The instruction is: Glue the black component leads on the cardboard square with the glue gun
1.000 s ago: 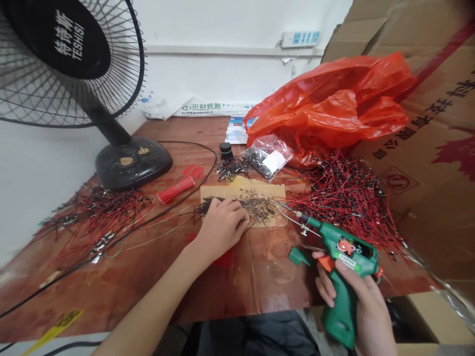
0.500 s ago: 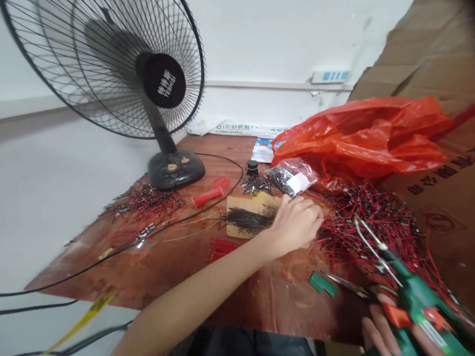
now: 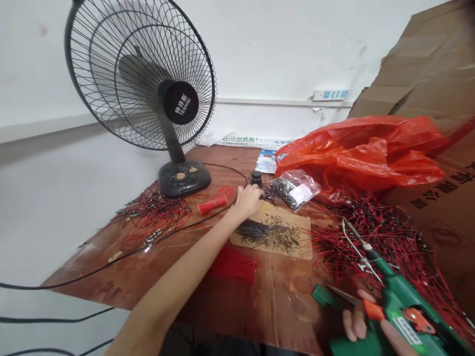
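Note:
My left hand (image 3: 249, 200) reaches over the small dark parts beside the black round container (image 3: 256, 178); its fingers curl down and whatever they touch is hidden. Below the forearm and wrist, black wires (image 3: 254, 229) lie on a speckled tan board (image 3: 287, 232). My right hand (image 3: 358, 316), at the lower right, is wrapped round a green soldering gun (image 3: 411, 301) with an orange trigger. The gun's metal tip points up and left over a heap of red wires (image 3: 386, 237). Pointed metal tweezers (image 3: 343, 295) show beside that hand, near a green piece (image 3: 323, 295).
A black fan (image 3: 184, 180) stands at the back left, with red wires (image 3: 156, 207) in front. A red plastic bag (image 3: 363, 153) and a cardboard box (image 3: 438, 212) occupy the right. A clear bag (image 3: 299, 190) lies behind the board. Black cable (image 3: 89, 273) crosses the left side.
My left hand has moved left and away from me, off the board's right part, to the small dark parts. The right hand still holds the soldering gun, now slightly further left. The view has shifted.

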`<state>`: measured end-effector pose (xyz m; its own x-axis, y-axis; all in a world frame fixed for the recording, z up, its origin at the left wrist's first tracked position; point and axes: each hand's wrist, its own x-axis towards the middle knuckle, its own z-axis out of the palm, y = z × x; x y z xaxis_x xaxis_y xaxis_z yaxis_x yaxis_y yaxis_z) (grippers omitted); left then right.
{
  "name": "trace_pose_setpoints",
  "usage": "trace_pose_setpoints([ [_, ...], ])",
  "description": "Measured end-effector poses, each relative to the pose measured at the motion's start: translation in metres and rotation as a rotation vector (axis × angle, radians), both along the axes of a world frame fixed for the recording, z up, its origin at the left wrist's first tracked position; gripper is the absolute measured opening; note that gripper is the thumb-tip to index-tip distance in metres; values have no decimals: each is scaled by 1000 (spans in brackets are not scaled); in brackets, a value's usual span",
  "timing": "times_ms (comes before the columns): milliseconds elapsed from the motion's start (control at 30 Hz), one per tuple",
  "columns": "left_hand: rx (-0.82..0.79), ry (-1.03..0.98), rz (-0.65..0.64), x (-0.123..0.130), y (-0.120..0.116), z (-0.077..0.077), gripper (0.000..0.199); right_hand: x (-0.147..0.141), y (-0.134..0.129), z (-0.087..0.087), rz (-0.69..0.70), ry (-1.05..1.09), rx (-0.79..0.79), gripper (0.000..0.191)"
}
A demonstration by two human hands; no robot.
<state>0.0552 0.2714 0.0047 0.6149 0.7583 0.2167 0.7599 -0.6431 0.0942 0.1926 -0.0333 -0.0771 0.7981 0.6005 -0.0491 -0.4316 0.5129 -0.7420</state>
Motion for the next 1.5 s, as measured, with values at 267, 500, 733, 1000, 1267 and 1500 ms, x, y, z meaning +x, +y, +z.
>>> trace_pose_setpoints([
  [267, 0, -36, -147, -22, 17, -7, 22, -20, 14, 25, -41, -12, -13, 26],
  [500, 75, -57, -276, -34, 23, -5, 20, -19, 10, 17, -27, 46, -45, 27],
  [733, 168, -162, -405, -43, 9, 2, 24, -12, 10, 8, 50, 59, -57, 29],
  [1000, 136, -361, -686, -54, -84, -5, 23, -26, 14, 31, -74, 36, -90, 26],
  [1267, -110, -212, -657, -54, -104, -18, 23, -29, 15, 39, -77, 5, -93, 27],
  [1500, -156, -247, -597, -51, -107, -14, 23, -29, 15, 46, -97, -23, -110, 23],
])
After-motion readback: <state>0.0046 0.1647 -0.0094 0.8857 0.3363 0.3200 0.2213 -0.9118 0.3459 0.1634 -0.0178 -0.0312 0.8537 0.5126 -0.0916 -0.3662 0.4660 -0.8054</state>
